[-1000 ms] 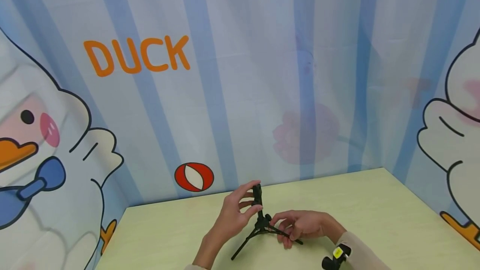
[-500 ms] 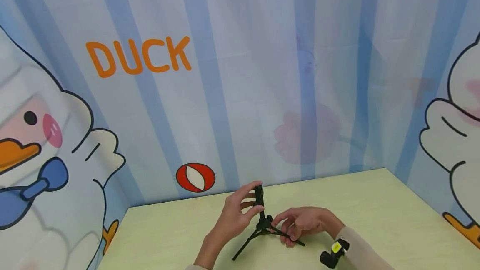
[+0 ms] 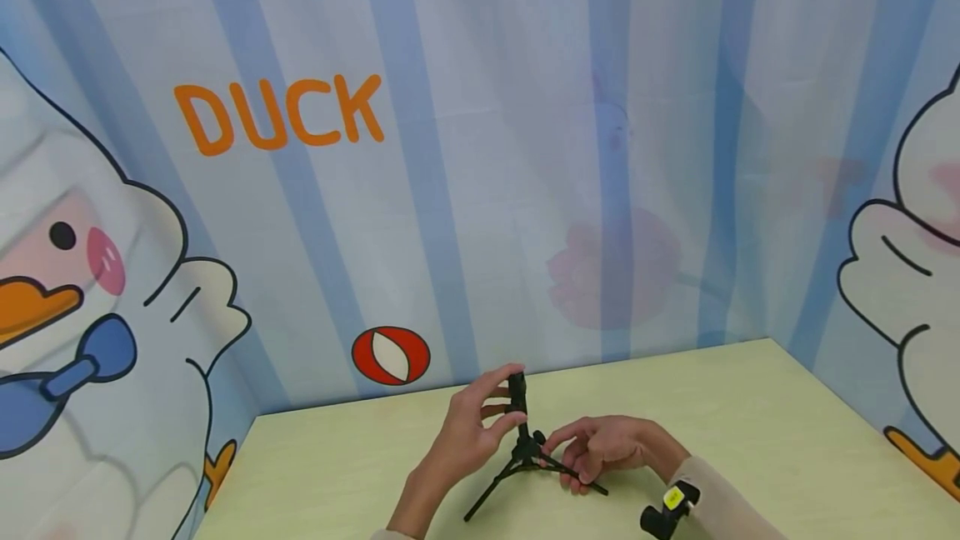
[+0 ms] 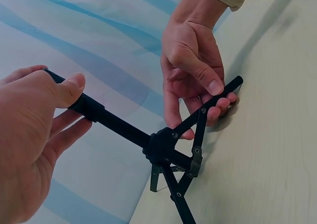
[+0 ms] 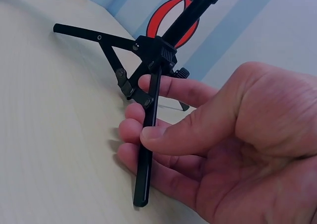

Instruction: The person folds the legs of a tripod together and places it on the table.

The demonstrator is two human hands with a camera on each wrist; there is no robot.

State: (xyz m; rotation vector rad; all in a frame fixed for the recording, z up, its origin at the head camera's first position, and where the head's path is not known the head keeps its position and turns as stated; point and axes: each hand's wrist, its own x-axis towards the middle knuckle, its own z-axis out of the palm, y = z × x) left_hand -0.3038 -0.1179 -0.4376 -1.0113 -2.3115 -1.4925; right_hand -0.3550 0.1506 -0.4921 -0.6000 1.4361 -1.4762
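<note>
Black tripod (image 3: 527, 448), orange "DUCK" (image 3: 293, 112) on backdrop (image 3: 510, 157)

Soft, even light, with dimmer wrist views.

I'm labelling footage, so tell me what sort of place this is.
Probably a makeshift filming booth: a duck-printed curtain behind and beside a pale tabletop, and a black tripod-like stand.

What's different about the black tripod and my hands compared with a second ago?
Nothing visibly changed beyond a slight drift of the head view. Your left hand still holds the black tripod by its post, and your right hand still holds one leg.
</note>
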